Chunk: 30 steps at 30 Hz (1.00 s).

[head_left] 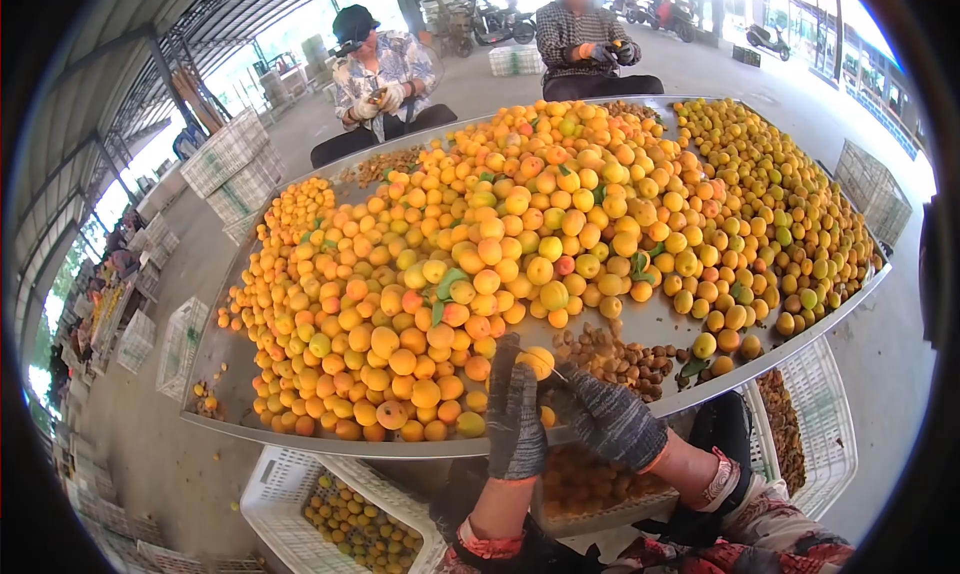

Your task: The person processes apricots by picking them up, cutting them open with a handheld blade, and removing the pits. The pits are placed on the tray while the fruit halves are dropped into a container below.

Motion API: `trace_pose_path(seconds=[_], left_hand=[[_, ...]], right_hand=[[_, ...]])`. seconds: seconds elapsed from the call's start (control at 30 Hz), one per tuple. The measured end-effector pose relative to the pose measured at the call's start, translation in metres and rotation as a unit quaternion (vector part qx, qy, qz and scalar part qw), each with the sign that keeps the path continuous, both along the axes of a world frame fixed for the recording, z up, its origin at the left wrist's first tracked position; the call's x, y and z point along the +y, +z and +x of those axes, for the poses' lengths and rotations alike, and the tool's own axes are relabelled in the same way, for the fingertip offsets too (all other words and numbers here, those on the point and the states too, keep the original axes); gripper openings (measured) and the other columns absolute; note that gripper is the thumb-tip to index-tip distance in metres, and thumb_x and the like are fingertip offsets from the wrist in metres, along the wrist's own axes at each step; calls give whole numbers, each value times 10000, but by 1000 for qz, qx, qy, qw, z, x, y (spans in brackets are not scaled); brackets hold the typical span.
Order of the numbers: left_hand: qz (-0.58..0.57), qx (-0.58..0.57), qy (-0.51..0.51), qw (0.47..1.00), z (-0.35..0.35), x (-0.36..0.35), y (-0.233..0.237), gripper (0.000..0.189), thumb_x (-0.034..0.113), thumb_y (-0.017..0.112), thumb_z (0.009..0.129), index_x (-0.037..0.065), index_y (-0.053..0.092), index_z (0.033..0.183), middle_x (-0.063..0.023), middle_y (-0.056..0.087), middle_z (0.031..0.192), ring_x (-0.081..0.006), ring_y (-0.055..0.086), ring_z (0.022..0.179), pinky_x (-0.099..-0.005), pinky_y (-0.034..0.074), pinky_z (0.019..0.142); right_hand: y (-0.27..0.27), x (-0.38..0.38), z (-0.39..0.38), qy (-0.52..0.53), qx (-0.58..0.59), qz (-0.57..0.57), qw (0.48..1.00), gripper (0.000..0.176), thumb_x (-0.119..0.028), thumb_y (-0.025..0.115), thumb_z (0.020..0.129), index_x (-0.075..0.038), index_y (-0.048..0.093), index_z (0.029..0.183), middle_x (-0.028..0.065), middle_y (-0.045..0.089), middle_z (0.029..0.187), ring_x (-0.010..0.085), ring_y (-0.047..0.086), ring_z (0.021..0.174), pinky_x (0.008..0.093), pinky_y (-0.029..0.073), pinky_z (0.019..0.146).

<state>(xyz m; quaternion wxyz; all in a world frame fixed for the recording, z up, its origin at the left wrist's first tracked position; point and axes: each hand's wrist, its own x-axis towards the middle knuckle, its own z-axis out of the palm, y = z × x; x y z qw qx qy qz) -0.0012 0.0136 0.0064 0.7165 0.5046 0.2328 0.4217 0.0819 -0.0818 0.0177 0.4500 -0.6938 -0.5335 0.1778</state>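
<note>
At the near edge of a metal table (pixel 225 414) heaped with orange and yellow apricots (pixel 400 274), my left hand (pixel 517 414), in a dark grey knit glove, holds one apricot (pixel 536 362) at its fingertips. Just to the right, my right hand (pixel 612 419), gloved alike, is closed on a thin metal tool (pixel 558 374) whose tip points at that apricot. The tool's handle is hidden in the fingers. Beyond my hands lies a pile of brown pits (pixel 625 364) on the bare metal.
White crates stand below the near edge, one with apricots (pixel 360 524), another with brown pits (pixel 785 414). Two people sit across the table, a patterned shirt (pixel 385 74) at left and a checked shirt (pixel 575 39) at right. Stacked crates (pixel 235 164) stand at left.
</note>
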Motion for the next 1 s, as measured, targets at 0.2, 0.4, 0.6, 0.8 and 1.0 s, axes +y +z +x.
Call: trace_pose_path(seconds=[0.2,0.4,0.6,0.8,1.0], left_hand=[[14,102,-36,994,2,-2,-4,354,296,526,882,28,526,1114,-19,558,968,-91,500,871,-229,421,749],[26,95,-24,995,8,4,-23,301,287,548,870,31,562,1028,-22,575,878,-103,539,769,-233,453,651],[-138,8,-14,990,-1,27,-24,310,276,484,903,-9,577,982,-35,588,853,-90,536,749,-232,450,653],[411,124,-102,897,-4,24,-54,277,201,481,881,-13,563,1038,-144,587,1044,-211,549,992,-313,411,874],[206,166,-141,954,-1,11,-38,274,177,462,880,1,546,1072,-147,571,1063,-237,543,978,-332,417,866]], right_hand=[[-18,6,6,-9,-105,36,994,265,-144,566,803,-38,499,1036,192,592,797,366,582,659,422,465,542],[-25,7,6,54,66,152,985,282,-142,548,817,-58,496,1081,153,599,914,289,599,775,348,479,625],[-5,-26,27,-27,584,-76,808,386,-51,545,851,7,438,1218,77,566,1076,111,537,971,249,445,818],[-2,-7,39,103,209,151,961,539,-114,708,725,-26,469,1200,104,534,1162,227,508,1075,348,388,936],[-24,-2,35,28,43,115,992,481,-190,720,716,-48,521,1130,99,557,1050,204,538,976,314,442,831]])
